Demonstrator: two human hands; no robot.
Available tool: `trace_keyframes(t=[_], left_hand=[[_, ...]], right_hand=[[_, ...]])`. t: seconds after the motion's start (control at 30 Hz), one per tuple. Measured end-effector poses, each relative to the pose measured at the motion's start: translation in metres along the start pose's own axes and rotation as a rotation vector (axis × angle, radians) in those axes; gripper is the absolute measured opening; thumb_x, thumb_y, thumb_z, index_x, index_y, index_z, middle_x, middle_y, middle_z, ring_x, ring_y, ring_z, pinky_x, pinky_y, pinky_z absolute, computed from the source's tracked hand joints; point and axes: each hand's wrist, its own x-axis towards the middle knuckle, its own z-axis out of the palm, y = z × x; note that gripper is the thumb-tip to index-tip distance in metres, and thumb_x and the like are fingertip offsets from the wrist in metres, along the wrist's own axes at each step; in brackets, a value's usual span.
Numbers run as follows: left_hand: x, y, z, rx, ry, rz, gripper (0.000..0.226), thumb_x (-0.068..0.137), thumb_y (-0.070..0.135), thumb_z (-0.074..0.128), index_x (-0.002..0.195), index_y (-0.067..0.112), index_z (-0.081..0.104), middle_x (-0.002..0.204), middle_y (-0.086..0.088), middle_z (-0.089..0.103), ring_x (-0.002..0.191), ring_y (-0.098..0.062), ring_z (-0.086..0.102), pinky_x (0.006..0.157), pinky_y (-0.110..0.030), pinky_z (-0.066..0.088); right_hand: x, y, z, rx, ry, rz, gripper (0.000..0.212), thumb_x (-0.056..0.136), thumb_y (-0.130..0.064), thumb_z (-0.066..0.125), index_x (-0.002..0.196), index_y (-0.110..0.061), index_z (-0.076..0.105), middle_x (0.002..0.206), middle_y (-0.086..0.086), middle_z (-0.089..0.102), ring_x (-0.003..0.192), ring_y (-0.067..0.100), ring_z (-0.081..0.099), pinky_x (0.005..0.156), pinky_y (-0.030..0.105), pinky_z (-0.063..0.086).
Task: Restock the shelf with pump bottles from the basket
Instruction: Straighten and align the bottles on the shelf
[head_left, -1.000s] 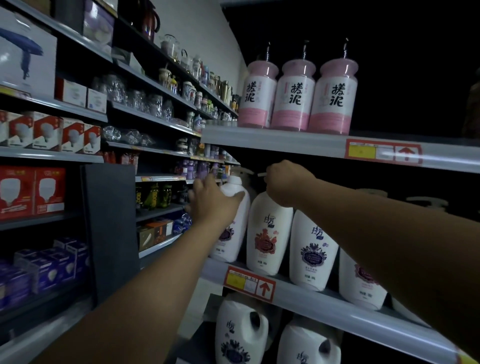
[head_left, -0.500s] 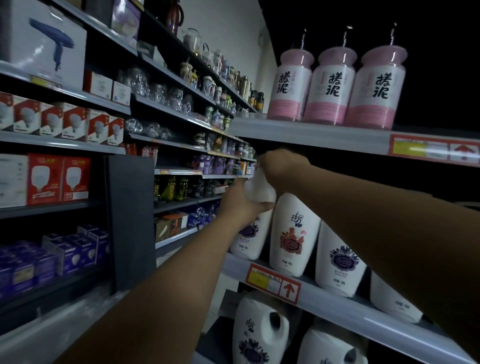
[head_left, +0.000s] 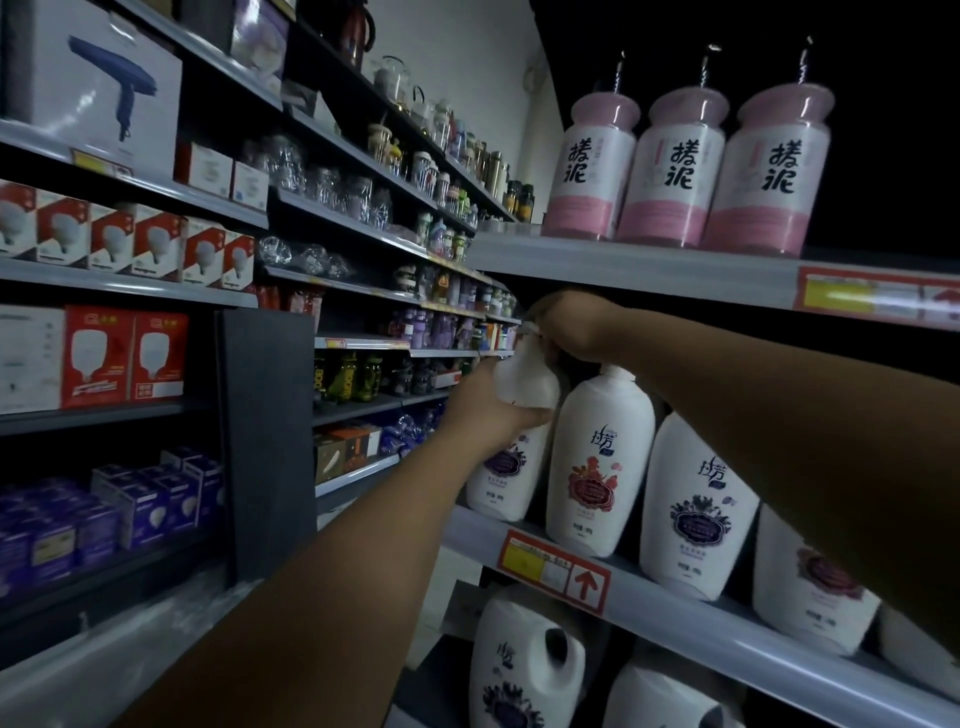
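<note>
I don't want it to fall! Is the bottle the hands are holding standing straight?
Nearly upright. The leftmost pump bottle leans slightly, base on the shelf; left hand grips its shoulder, right hand its pump.
</note>
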Motion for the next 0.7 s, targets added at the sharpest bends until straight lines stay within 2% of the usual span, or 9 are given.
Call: trace_keyframes(t=[0.1,0.2,0.3,0.37,0.47,0.53,0.63,0.7], left_hand=[[0.002,-0.001,-0.002,-0.054,-0.035,-0.016,0.083,0.066,0.032,0.089,0.137,0.021,0.048,0.128,0.002,0.059,0.114,-0.021,0.057,0.093,-0.033,0.047],[0.005,-0.002,-0.005,-0.061,-0.057,-0.031,0.081,0.066,0.029,0.089,0.136,0.022,0.049,0.127,0.0,0.06,0.111,-0.022,0.058,0.093,-0.035,0.049],[0.007,-0.003,-0.006,-0.089,-0.081,-0.063,0.085,0.066,0.026,0.089,0.139,0.022,0.047,0.13,-0.004,0.059,0.113,-0.024,0.058,0.096,-0.04,0.051],[0.009,-0.002,-0.008,-0.113,-0.119,-0.078,0.085,0.069,0.023,0.088,0.142,0.022,0.044,0.131,-0.005,0.058,0.113,-0.025,0.058,0.095,-0.041,0.052],[0.01,0.0,-0.012,-0.136,-0.176,-0.091,0.079,0.074,0.017,0.084,0.141,0.018,0.043,0.128,-0.006,0.058,0.109,-0.023,0.058,0.085,-0.034,0.05],[0.01,0.001,-0.013,-0.146,-0.206,-0.1,0.072,0.076,0.016,0.082,0.138,0.016,0.045,0.126,-0.007,0.06,0.107,-0.022,0.059,0.083,-0.033,0.049],[0.012,-0.002,-0.012,-0.16,-0.216,-0.104,0.072,0.076,0.016,0.083,0.137,0.016,0.046,0.127,-0.006,0.061,0.111,-0.024,0.06,0.09,-0.035,0.05],[0.014,-0.006,-0.011,-0.18,-0.216,-0.105,0.074,0.075,0.016,0.084,0.138,0.017,0.045,0.128,-0.006,0.061,0.115,-0.025,0.059,0.098,-0.041,0.049]], right_hand=[[-0.001,0.012,-0.002,0.078,-0.038,-0.043,0.037,0.105,-0.012,0.037,0.137,-0.003,0.052,0.136,0.019,0.055,0.123,0.033,0.051,0.099,0.031,0.038],[0.003,0.022,-0.001,0.129,-0.063,-0.103,0.039,0.106,-0.016,0.036,0.144,-0.013,0.047,0.149,0.011,0.043,0.134,0.027,0.041,0.107,0.029,0.03],[0.005,0.026,0.002,0.174,-0.092,-0.129,0.039,0.106,-0.016,0.036,0.143,-0.011,0.048,0.147,0.011,0.044,0.134,0.027,0.04,0.107,0.027,0.03],[0.008,0.028,0.002,0.14,-0.103,-0.136,0.038,0.107,-0.021,0.035,0.14,-0.009,0.05,0.142,0.012,0.048,0.13,0.029,0.044,0.106,0.03,0.031],[0.011,0.025,0.002,0.005,-0.1,-0.144,0.041,0.107,-0.029,0.03,0.134,-0.007,0.052,0.132,0.013,0.052,0.125,0.03,0.047,0.103,0.033,0.032],[0.012,0.02,0.003,-0.126,-0.064,-0.148,0.045,0.107,-0.035,0.027,0.133,-0.008,0.051,0.135,0.014,0.05,0.127,0.029,0.044,0.105,0.034,0.029],[0.017,0.009,0.008,-0.233,-0.033,-0.129,0.053,0.106,-0.042,0.022,0.138,-0.008,0.047,0.143,0.018,0.045,0.132,0.031,0.041,0.107,0.038,0.029],[0.02,-0.002,0.011,-0.224,-0.064,-0.056,0.051,0.107,-0.038,0.023,0.142,-0.006,0.042,0.142,0.019,0.047,0.129,0.032,0.045,0.102,0.037,0.035]])
